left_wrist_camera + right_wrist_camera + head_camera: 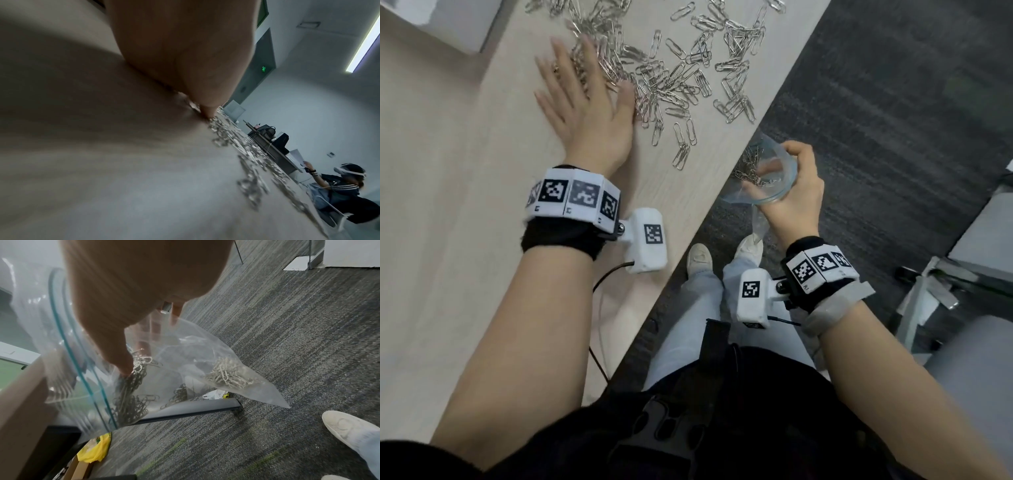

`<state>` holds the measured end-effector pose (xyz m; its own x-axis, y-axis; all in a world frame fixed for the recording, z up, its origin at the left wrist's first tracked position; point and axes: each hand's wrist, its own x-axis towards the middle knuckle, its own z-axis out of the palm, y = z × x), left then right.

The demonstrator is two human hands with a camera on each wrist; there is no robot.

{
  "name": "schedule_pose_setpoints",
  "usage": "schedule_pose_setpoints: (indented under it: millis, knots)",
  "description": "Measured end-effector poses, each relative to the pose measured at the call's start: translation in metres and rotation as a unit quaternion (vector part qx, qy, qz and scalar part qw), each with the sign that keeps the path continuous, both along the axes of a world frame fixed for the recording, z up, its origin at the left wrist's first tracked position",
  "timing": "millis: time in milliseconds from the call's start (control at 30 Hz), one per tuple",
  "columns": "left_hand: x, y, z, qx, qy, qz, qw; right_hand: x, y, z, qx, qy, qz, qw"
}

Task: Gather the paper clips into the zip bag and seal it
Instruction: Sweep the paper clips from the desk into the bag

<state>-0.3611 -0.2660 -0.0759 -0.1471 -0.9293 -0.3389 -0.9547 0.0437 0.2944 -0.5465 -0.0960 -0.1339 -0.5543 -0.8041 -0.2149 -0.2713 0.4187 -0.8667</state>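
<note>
The left hand [585,113] lies flat, fingers straight, on the surface [448,171] against the loose paper clips [674,82]. The right hand [794,192] grips the open zip bag [185,353] beside the surface edge; clips lie inside.

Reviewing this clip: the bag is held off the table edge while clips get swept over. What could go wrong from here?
1. The zip bag hangs beyond the table edge, so paper clips swept by the left hand may miss its mouth and fall to the carpet.
2. The right hand grips only one side of the rim; the mouth could sag shut.
</note>
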Motion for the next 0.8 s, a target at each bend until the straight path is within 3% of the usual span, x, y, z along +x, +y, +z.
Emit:
schedule_pose_setpoints:
  millis: [167,367,567,800]
  knots:
    - [-0.024,0.028,0.005,0.043,0.018,-0.036,0.998,-0.01,-0.004,0.001,-0.002,0.006,0.028,1.0]
    - [-0.03,0.032,0.02,0.018,0.129,-0.009,0.991,-0.023,-0.006,0.008,-0.003,0.021,0.057,0.998]
    - [-0.01,-0.011,0.019,-0.054,0.132,0.045,0.989,-0.028,-0.009,0.01,0.001,0.024,0.04,0.999]
    - [-0.004,-0.056,0.015,-0.048,0.089,0.022,0.995,-0.023,-0.018,0.01,0.004,0.022,0.01,1.0]
